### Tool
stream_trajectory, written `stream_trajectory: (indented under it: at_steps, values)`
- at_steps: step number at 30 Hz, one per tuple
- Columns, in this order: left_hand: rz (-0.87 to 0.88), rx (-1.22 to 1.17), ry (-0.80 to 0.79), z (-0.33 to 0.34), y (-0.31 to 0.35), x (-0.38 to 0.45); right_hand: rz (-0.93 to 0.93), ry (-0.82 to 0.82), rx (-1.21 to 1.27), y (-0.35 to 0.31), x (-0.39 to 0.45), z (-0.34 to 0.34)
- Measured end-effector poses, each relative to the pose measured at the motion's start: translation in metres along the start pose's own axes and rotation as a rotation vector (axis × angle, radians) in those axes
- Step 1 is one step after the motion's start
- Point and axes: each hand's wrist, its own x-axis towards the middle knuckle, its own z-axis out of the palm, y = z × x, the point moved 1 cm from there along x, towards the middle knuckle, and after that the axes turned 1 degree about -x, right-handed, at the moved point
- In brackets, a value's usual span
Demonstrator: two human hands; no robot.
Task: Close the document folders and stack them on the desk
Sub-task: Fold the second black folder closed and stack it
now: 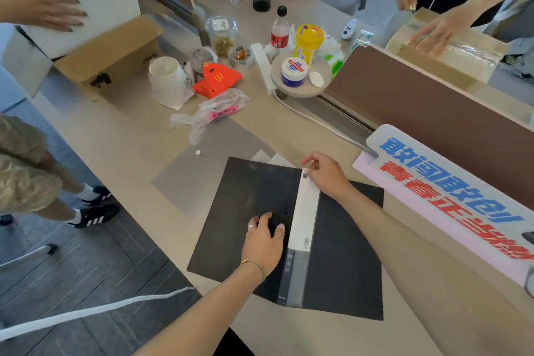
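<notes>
A black document folder point(239, 199) lies spread open, outer side up, on the beige desk point(130, 136). Its white-labelled spine point(304, 220) runs down the middle and the right cover point(349, 254) lies flat. My left hand point(264, 240) rests palm down on the left cover, fingers apart, beside the spine. My right hand point(326, 173) pinches the far end of the spine label. White paper corners point(271, 157) stick out past the folder's far edge. A grey translucent sheet point(199, 170) lies under the folder to the left.
Clutter fills the far desk: a plastic bag point(213, 113), red packaging point(216, 79), a white cup point(166, 76), bottles, a yellow tub point(307, 40), a cardboard box point(115, 52). A printed sign point(450, 199) lies at right beside a brown partition point(433, 107). Other people's hands and legs surround the desk.
</notes>
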Motion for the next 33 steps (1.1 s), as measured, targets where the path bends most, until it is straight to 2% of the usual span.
stream_trajectory:
  at_steps: [12,16,23,29,33]
  values:
    - [0.269,-0.023,0.314,-0.037,0.066,-0.043,-0.324,0.274,0.335,-0.086,-0.060,-0.055]
    - [0.333,-0.053,0.372,-0.050,0.081,-0.058,-0.393,0.317,0.384,-0.110,-0.074,-0.062]
    - [0.426,0.085,0.522,-0.071,0.088,-0.070,-0.440,0.340,0.440,-0.134,-0.086,-0.064]
    - [0.436,0.090,0.596,-0.091,0.090,-0.069,-0.427,0.429,0.371,-0.116,-0.094,-0.063]
    - [0.407,-0.071,0.625,-0.103,0.086,-0.067,-0.157,0.375,0.370,-0.065,-0.096,-0.049]
